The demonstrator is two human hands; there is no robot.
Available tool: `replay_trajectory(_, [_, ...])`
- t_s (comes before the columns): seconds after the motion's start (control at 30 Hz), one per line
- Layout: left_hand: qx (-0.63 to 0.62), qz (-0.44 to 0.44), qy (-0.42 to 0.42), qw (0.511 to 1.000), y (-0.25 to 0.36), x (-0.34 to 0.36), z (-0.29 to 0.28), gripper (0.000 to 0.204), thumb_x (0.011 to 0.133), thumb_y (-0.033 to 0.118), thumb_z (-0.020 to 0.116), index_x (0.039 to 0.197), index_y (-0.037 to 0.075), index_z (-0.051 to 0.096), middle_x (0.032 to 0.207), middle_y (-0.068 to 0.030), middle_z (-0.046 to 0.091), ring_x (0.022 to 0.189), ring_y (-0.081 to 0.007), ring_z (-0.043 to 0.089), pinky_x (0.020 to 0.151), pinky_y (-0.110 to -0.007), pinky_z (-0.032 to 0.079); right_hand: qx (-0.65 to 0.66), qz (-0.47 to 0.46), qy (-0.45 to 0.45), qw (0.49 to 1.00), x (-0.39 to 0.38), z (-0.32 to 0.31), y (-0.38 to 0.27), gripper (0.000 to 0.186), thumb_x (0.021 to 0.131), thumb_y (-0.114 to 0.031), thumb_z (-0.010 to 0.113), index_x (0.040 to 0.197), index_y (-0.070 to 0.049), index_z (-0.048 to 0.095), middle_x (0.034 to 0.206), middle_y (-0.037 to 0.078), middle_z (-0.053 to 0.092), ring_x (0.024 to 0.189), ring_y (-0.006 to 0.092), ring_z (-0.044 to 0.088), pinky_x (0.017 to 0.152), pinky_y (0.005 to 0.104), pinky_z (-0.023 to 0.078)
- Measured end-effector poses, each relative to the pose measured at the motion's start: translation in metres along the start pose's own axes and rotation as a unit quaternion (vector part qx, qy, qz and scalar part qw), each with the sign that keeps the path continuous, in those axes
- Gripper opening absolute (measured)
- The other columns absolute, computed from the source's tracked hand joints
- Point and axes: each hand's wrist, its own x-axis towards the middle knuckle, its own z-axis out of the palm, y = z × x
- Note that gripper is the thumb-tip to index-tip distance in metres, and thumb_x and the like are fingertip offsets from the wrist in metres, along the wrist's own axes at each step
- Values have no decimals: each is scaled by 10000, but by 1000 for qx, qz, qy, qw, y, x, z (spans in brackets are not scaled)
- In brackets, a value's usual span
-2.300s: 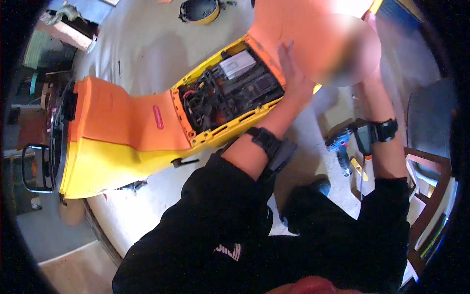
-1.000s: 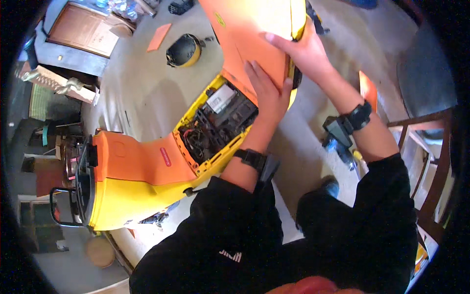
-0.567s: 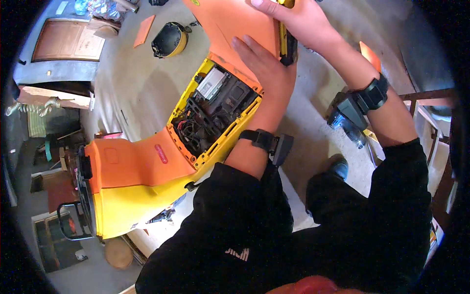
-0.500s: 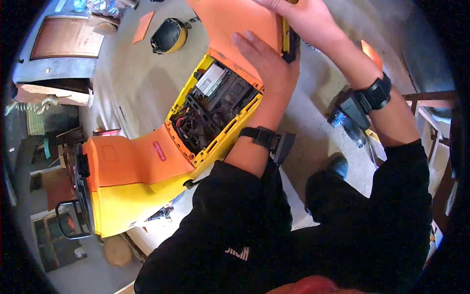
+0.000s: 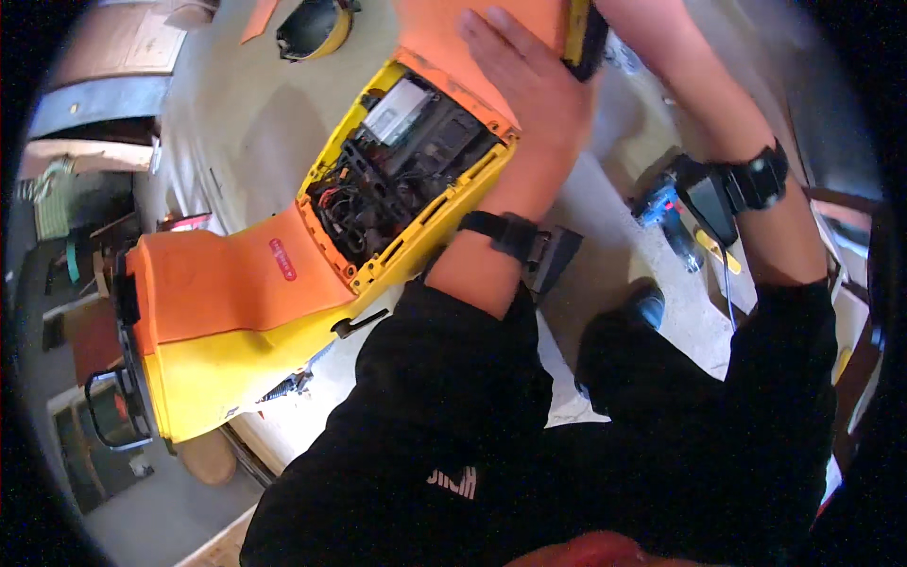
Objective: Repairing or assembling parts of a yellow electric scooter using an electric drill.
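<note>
My left hand (image 5: 534, 85) lies with fingers stretched out and flat on an orange panel (image 5: 439, 26) of a yellow and orange vehicle body. Just below that panel is an open compartment (image 5: 416, 156) with a silver box (image 5: 396, 111), black parts and bundled wires (image 5: 345, 208) inside. My right forearm (image 5: 732, 104) reaches up past the panel's right side. Its hand is cut off by the upper edge, so its fingers are hidden. An orange cover (image 5: 236, 283) with a small red label forms the vehicle's lower left part.
A yellow and black bucket-like container (image 5: 316, 30) stands on the floor beyond the vehicle. By my right foot (image 5: 646, 304) lie a blue power tool (image 5: 654, 201), a clear bottle (image 5: 682, 248) and a cable. A black lever (image 5: 359, 324) juts from the vehicle's near side.
The view has shifted, so the vehicle sits higher and further left in it. My left hand stays flat on the orange panel. My right hand's fingers have gone out of view at the top.
</note>
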Motion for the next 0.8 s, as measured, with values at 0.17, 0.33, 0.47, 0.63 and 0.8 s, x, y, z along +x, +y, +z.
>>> replay_trajectory(0.17, [107,69,34,991,-13,2,2,1353,652,560,810,1457,-188,20,1514,-428,87,1432,-548,112,1195,-564,132,-153,30,14,988,9,-33,9,651,933,-503,624,1237,68,551,1099,131,652,1021,201,608,877,344,509])
replay_trajectory(0.33, [77,80,40,993,-14,4,-2,1393,651,621,792,1447,-200,-2,1500,-439,95,1416,-559,132,1179,-589,147,-386,208,-46,898,-36,-126,51,652,1033,-514,396,1255,68,587,1154,150,658,1039,235,614,919,351,487])
replay_trajectory(0.47, [48,91,48,994,17,-1,12,1390,657,624,788,1445,-201,-8,1504,-440,65,1414,-565,116,1173,-603,141,-514,345,-226,752,-203,-250,194,659,819,-542,697,1117,29,558,1091,209,649,964,323,656,792,459,513])
replay_trajectory(0.63, [101,108,65,987,-5,1,1,1381,666,622,782,1440,-207,-6,1505,-436,72,1418,-563,105,1173,-607,128,-620,388,-200,653,-299,-160,190,1011,716,-417,846,1419,57,296,1135,279,601,1057,421,618,887,495,513])
replay_trajectory(0.8, [90,101,44,990,-9,-2,0,1345,676,613,776,1452,-192,29,1496,-444,112,1421,-558,115,1178,-602,112,-595,428,-152,663,-307,-161,198,998,728,-297,811,1450,54,219,1257,295,517,1144,457,558,925,551,489])
